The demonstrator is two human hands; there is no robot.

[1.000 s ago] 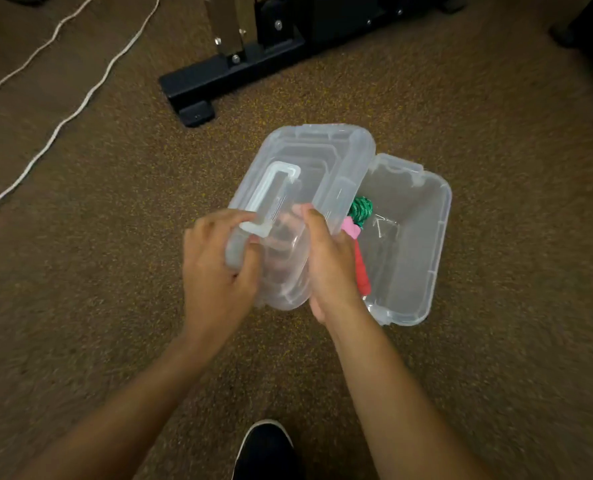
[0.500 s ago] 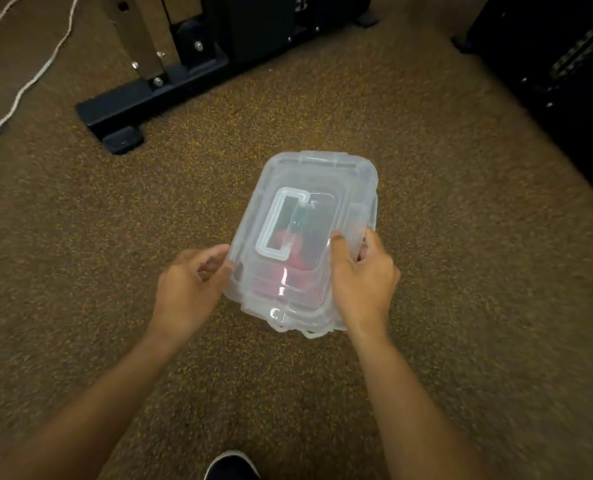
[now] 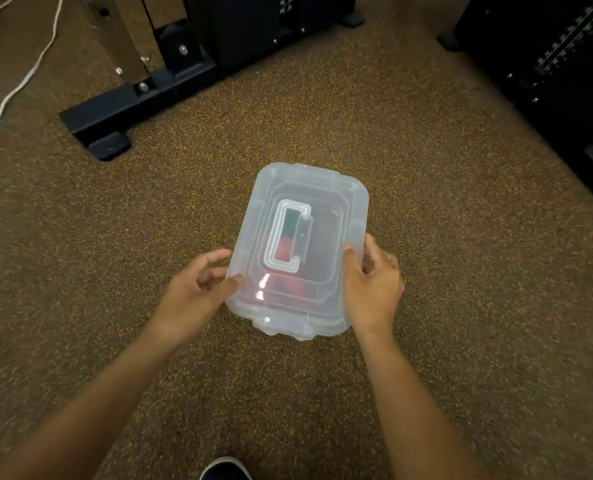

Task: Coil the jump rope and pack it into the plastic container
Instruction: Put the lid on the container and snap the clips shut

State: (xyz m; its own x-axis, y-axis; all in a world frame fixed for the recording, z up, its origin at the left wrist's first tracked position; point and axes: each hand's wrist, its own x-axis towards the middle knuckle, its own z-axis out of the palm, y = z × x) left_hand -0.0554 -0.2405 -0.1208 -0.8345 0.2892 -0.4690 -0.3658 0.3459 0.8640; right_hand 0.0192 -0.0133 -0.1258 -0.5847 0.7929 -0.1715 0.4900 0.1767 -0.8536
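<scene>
The clear plastic container [image 3: 354, 216] stands on the brown carpet with its lid [image 3: 322, 244] lying flat on top. Through the lid and its white handle I make out the jump rope [image 3: 288, 237] as blurred green and red shapes inside. My left hand [image 3: 194, 292] is at the container's near left corner, thumb on the lid's edge and fingers curled against the side. My right hand [image 3: 373, 282] grips the right side, thumb on top of the lid and fingers wrapped round the rim.
A black metal frame foot [image 3: 108, 147] lies on the carpet at the far left. A white cord [image 3: 21, 81] runs along the left edge. Dark equipment [image 3: 547, 71] stands at the far right. The toe of my black shoe [image 3: 226, 469] shows at the bottom.
The lid, held tilted over the open container a second ago, now lies flat on it. My hands have spread apart to the container's left and right sides.
</scene>
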